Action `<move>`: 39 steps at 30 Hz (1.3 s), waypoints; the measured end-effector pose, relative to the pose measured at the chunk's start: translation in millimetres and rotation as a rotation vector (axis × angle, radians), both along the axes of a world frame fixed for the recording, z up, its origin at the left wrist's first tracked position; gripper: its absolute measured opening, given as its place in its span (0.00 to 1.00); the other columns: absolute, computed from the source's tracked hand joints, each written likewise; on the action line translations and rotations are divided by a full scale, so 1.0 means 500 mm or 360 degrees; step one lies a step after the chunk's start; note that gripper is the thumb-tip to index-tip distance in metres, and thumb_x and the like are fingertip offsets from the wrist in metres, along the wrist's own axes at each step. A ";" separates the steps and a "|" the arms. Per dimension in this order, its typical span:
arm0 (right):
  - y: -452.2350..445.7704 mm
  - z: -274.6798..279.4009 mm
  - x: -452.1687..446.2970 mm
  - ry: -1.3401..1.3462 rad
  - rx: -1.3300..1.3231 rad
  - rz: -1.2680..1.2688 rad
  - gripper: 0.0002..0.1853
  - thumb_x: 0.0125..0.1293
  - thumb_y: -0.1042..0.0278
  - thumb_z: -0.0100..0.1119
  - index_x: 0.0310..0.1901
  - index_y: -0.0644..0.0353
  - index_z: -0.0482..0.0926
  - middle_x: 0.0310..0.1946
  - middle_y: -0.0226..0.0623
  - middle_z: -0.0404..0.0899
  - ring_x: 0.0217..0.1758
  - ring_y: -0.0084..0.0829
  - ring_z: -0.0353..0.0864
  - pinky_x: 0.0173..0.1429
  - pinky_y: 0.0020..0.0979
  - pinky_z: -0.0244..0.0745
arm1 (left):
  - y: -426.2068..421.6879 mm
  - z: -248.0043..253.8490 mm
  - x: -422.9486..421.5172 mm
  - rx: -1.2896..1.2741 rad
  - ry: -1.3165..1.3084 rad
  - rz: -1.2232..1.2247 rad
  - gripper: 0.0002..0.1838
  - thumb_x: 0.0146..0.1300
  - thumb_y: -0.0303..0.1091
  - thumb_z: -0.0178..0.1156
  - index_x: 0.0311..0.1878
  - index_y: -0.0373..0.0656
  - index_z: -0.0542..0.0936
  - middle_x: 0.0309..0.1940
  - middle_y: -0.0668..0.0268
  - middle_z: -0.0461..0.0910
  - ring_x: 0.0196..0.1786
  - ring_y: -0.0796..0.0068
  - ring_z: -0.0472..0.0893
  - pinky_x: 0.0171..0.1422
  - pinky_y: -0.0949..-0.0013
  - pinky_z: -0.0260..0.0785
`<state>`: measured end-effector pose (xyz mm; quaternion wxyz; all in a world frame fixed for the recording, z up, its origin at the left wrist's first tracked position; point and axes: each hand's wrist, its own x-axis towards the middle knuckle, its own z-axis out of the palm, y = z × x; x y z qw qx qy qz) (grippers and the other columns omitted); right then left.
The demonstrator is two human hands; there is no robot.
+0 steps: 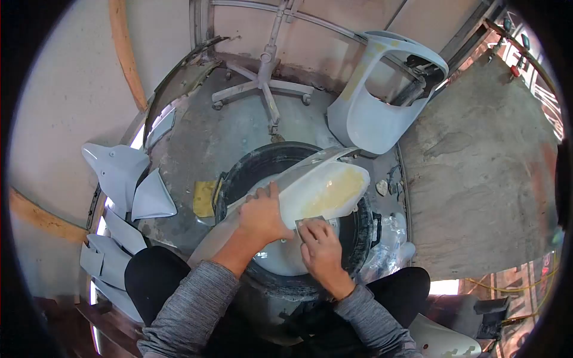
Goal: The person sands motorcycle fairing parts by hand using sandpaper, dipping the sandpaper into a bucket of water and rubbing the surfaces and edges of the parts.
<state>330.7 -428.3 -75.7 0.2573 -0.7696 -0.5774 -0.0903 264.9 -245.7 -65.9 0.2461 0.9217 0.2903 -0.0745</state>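
Observation:
A long white plastic fairing panel [297,197] lies slanted across a black tub [240,162] of cloudy water [283,264]. Its upper right end carries a yellowish filler patch [337,190]. My left hand [262,213] grips the panel around its middle, thumb toward the lower edge. At that lower edge, my right hand [322,247] pinches a small grey sheet that looks like sandpaper [305,221], against or very close to the panel. The fingertips partly hide the sheet.
A white shell [373,122] with a large opening stands at back right, beside a wheeled stand [262,83]. More white panels [116,173] lie on the left. A yellow sheet [204,198] and clear plastic bottles [391,247] flank the tub; a board [477,167] is on the right.

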 end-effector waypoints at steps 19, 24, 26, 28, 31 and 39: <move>-0.027 -0.006 0.076 -0.0057 -0.0079 -0.0373 0.23 0.52 0.79 0.61 0.53 0.64 0.81 0.50 0.43 0.80 0.57 0.48 0.76 0.63 0.44 0.74 | -0.001 -0.004 -0.005 0.0000 -0.0130 0.0007 0.68 0.31 0.56 0.77 0.77 0.34 0.57 0.64 0.43 0.73 0.61 0.39 0.79 0.57 0.43 0.78; -0.004 0.009 0.021 -0.0022 -0.0060 -0.0047 0.22 0.52 0.82 0.59 0.53 0.66 0.82 0.50 0.45 0.81 0.55 0.49 0.76 0.61 0.45 0.74 | -0.006 -0.002 0.001 0.0070 -0.0044 0.0004 0.67 0.32 0.56 0.77 0.76 0.35 0.58 0.64 0.43 0.73 0.61 0.39 0.79 0.56 0.40 0.78; -0.033 -0.006 0.075 0.0006 -0.0130 -0.0397 0.23 0.52 0.80 0.61 0.53 0.65 0.81 0.52 0.43 0.81 0.59 0.48 0.76 0.64 0.44 0.74 | -0.006 -0.008 -0.002 0.0078 -0.0056 0.0005 0.67 0.32 0.56 0.77 0.77 0.35 0.58 0.65 0.43 0.72 0.61 0.39 0.78 0.56 0.40 0.77; -0.015 -0.002 0.043 -0.0070 -0.0156 -0.0393 0.24 0.52 0.80 0.62 0.54 0.65 0.81 0.52 0.43 0.80 0.59 0.49 0.75 0.64 0.44 0.74 | -0.003 -0.008 -0.001 0.0078 -0.0091 0.0026 0.67 0.32 0.56 0.77 0.77 0.35 0.57 0.65 0.43 0.72 0.61 0.39 0.78 0.56 0.40 0.77; 0.003 0.007 -0.004 -0.0027 -0.0066 -0.0015 0.25 0.52 0.81 0.60 0.55 0.66 0.81 0.50 0.46 0.81 0.58 0.50 0.75 0.62 0.45 0.74 | -0.005 -0.004 0.004 0.0014 -0.0078 0.0001 0.68 0.32 0.56 0.77 0.77 0.35 0.56 0.66 0.43 0.71 0.63 0.39 0.77 0.55 0.39 0.77; -0.016 -0.012 0.025 -0.0084 -0.0187 -0.0190 0.25 0.52 0.78 0.61 0.55 0.68 0.80 0.54 0.48 0.78 0.59 0.52 0.73 0.65 0.48 0.70 | -0.006 -0.003 0.002 0.0046 -0.0015 0.0009 0.68 0.32 0.56 0.78 0.77 0.35 0.57 0.65 0.44 0.71 0.62 0.39 0.77 0.57 0.40 0.77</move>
